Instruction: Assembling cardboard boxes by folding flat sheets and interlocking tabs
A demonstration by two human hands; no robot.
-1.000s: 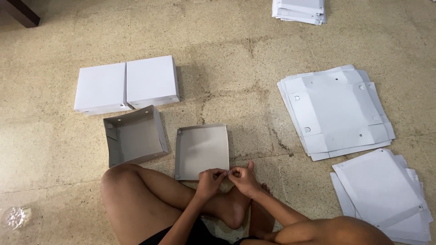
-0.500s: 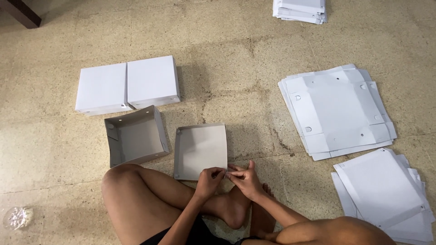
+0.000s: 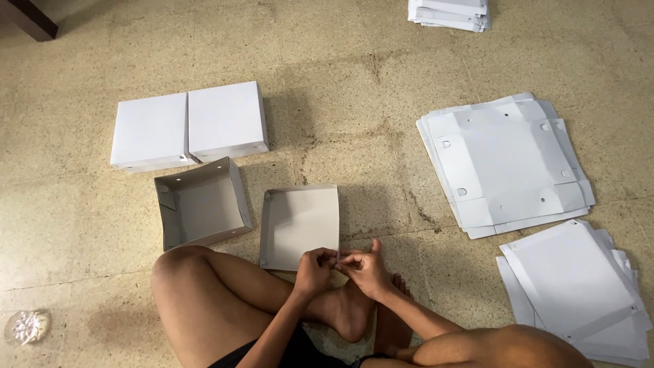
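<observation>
both my left hand (image 3: 315, 268) and right hand (image 3: 366, 270) pinch the near corner of the shallow white cardboard tray (image 3: 300, 223); uneven pressure could tear the tab.

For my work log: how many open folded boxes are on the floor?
2. One open box lies left, beside the knee; the other open box is at both hands, left hand and right hand.

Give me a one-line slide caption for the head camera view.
Seated on the floor, both hands pinch the near corner of an open white tray.
</observation>
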